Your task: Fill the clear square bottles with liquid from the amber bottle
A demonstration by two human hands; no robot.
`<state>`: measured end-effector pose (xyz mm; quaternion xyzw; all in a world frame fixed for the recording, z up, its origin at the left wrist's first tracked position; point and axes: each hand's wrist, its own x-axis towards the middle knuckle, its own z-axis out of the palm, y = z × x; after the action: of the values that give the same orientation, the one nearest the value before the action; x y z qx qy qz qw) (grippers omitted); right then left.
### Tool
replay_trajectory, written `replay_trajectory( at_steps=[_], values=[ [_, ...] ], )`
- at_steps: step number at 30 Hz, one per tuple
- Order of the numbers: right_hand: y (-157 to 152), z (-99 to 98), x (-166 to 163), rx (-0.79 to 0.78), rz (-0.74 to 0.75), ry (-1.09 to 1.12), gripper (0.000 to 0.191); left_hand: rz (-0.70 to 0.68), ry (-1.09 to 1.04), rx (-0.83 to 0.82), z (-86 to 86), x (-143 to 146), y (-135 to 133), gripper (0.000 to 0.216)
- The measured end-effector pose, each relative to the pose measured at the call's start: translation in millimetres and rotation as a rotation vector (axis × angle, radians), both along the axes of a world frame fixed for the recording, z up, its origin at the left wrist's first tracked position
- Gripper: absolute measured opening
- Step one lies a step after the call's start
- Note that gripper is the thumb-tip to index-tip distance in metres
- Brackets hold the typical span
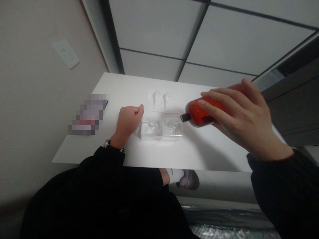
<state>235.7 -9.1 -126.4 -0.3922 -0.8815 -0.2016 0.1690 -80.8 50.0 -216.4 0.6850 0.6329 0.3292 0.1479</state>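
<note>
My right hand (239, 116) is wrapped round a reddish-amber bottle (199, 113), tipped on its side with its black neck (185, 117) pointing left. The neck is at the right edge of a clear two-compartment container (160, 137). Shiny, clear shapes show in both compartments; I cannot tell whether liquid is running from the bottle. Just left of the container, my left hand (128, 122) is closed in a fist, and its fingers hide whatever may be inside. Behind the container, two small white pieces with rounded heads (157, 95) lie on a thin white sheet (149, 103).
The white table (99, 146) stands against a pale wall with an outlet (66, 54). A blurred-out packet or card (88, 116) lies at its left side. Light panels with dark strips (154, 63) rise behind. Below the front edge is a shoed foot (186, 179).
</note>
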Motion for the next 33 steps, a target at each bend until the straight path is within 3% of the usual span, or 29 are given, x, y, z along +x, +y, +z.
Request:
replay_trajectory(
  at_steps=[17,24,33],
  values=[
    [0.6,2.0,-5.4,-0.001,-0.007,-0.019,0.057,0.0,-0.008,-0.001,-0.9,0.3,0.3,0.063],
    [-1.0,4.7,-10.8,-0.064,-0.012,-0.041,0.063,-0.006,-0.013,0.004,-0.1,0.6,-0.3,0.062],
    [0.0,2.6,-13.0,-0.115,0.012,-0.015,0.052,-0.019,-0.006,0.004,-0.3,0.3,0.2,0.063]
  ],
)
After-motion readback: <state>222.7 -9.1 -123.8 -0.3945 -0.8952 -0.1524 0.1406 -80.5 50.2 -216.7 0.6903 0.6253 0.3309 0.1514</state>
